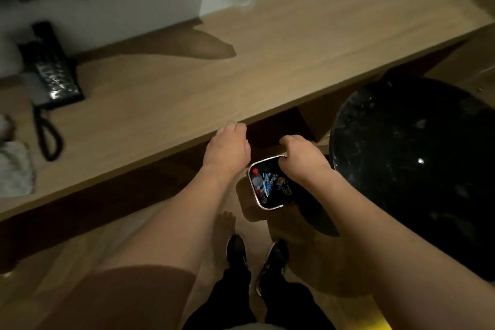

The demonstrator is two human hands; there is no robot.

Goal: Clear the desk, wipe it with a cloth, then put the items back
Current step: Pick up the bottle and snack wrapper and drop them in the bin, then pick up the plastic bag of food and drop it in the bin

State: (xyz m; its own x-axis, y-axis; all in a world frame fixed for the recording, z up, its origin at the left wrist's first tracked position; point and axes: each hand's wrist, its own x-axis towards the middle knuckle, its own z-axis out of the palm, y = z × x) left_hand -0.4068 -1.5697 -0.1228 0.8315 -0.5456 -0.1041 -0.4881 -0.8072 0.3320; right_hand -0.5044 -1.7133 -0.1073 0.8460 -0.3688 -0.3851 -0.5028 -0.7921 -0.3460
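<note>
White cloth (13,166) is lying crumpled at the far left of the wooden worktop (187,83), near a black telephone (53,72). Left hand (227,147) is hanging curled at the worktop's front edge, gripping nothing visible. Right hand (300,158) is hovering over a wastebasket (267,185) on the floor, fingers curled; whether it is holding anything, I cannot tell.

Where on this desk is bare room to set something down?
The desk is bare from the telephone rightward to its far right end, back to the wall. It is crowded at the left end: telephone, coiled cord and cloth.
</note>
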